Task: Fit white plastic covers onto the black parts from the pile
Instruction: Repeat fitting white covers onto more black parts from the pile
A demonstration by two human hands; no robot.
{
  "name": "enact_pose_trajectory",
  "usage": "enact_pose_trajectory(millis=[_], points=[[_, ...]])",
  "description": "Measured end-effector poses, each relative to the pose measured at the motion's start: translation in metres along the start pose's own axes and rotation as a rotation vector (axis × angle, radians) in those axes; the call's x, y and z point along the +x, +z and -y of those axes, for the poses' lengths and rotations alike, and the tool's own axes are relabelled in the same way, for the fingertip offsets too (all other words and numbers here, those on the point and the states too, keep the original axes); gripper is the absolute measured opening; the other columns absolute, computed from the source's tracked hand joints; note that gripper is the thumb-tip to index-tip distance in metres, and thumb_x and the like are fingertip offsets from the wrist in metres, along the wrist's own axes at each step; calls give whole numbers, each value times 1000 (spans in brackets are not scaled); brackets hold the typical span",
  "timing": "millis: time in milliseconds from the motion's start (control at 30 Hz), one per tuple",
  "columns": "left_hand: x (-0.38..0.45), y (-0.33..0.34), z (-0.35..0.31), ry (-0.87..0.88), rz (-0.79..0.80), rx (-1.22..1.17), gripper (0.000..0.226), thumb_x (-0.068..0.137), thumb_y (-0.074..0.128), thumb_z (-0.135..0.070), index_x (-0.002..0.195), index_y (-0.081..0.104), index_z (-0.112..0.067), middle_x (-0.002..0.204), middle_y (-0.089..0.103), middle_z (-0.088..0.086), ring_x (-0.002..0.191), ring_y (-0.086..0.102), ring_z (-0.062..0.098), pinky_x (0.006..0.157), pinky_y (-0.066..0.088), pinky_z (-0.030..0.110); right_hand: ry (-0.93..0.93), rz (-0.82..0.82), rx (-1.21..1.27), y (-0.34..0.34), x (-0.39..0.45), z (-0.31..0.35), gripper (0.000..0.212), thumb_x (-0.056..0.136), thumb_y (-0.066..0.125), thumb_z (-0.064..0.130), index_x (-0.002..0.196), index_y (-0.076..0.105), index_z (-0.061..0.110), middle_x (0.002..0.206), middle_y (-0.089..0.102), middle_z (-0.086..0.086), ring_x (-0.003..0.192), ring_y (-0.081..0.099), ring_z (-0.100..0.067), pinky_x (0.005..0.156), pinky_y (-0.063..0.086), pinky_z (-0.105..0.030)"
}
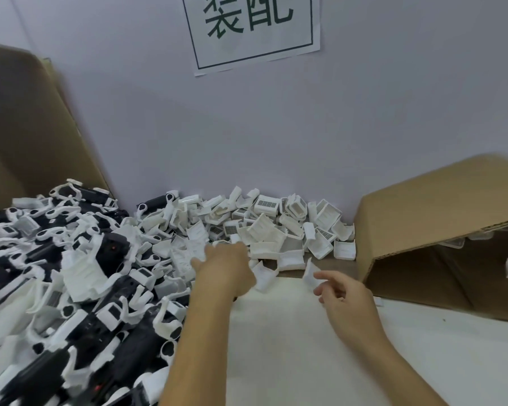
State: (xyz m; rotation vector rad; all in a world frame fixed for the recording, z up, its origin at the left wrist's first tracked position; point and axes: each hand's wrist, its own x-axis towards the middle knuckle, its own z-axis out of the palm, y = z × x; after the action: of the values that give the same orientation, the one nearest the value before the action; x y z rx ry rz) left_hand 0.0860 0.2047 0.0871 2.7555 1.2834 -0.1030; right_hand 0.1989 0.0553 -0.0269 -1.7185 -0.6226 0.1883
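Reaching into the heap of small white plastic covers (264, 230) at frame centre, the left hand (226, 266) has an unreadable grip; the right hand (345, 297) hovers released. Black moulded parts (71, 288) fill the lower left.

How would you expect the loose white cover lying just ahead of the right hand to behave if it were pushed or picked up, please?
The white cover looks like a thin open shell, so it is probably light and would likely skid across the smooth white mat. It stands tilted on an edge, so a nudge may tip it flat. Its thin walls may flex under a hard pinch.
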Motion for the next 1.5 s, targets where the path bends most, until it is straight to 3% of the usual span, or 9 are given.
enact_pose_trajectory(millis=[100,233,500,667,867,967,1100,1267,1500], points=[[-1,-6,26,-87,34,-69,20,92,58,-16,111,52,-14,127,59,15,128,51,36,109,41,50,3,2,5,0,-1,1,35,94,48,1,99,69,29,80,71,7,68,64,-7,52,47,-13],[1,7,25,-36,132,-136,39,89,71,-22,124,59,-15,128,58,4,112,58,23,98,49,36,4,7,-5,0,-2,3,35,96,47,2,99,68,30,81,70,8,70,64,-5,54,47,-12],[9,16,8,5,-235,-213,22,94,53,-7,102,69,-20,107,65,3,91,63,21,94,49,40,6,-2,11,0,-2,5,34,97,47,3,99,68,29,82,70,6,69,64,-8,54,48,-12],[4,-2,3,282,-272,-800,25,100,51,-5,87,63,-22,94,61,0,70,59,10,51,51,19,9,-13,15,1,-2,4,34,97,47,3,98,69,30,78,70,5,68,63,-16,57,49,-19],[-5,2,-31,392,-446,-1341,26,98,54,3,89,69,-17,76,65,5,59,69,15,47,54,26,-14,-60,122,-4,0,4,26,97,50,1,87,65,19,61,61,-7,50,49,-5,44,36,-14],[-9,9,-50,568,-451,-1163,30,91,57,8,81,72,-17,77,69,2,60,63,7,55,57,26,125,29,280,-11,3,10,38,105,44,19,82,70,3,55,64,-12,45,52,-14,44,38,-22],[-17,18,-67,808,-315,-800,26,84,64,1,81,77,-21,69,68,-12,67,63,4,63,48,17,324,139,683,-28,10,14,81,103,20,59,85,72,-1,81,71,-32,60,66,-33,61,45,-37],[-17,26,-72,769,92,-524,24,86,69,-8,99,77,-27,92,74,-8,86,67,6,82,58,33,278,229,849,-31,13,9,63,92,38,60,123,67,13,113,73,-17,95,73,-31,83,52,-44],[-11,23,-50,746,321,-581,26,92,69,-38,117,72,-31,120,69,-13,112,62,2,103,49,34,195,140,845,-27,13,9,30,83,61,33,92,75,9,101,74,-17,92,72,-31,80,55,-42]])
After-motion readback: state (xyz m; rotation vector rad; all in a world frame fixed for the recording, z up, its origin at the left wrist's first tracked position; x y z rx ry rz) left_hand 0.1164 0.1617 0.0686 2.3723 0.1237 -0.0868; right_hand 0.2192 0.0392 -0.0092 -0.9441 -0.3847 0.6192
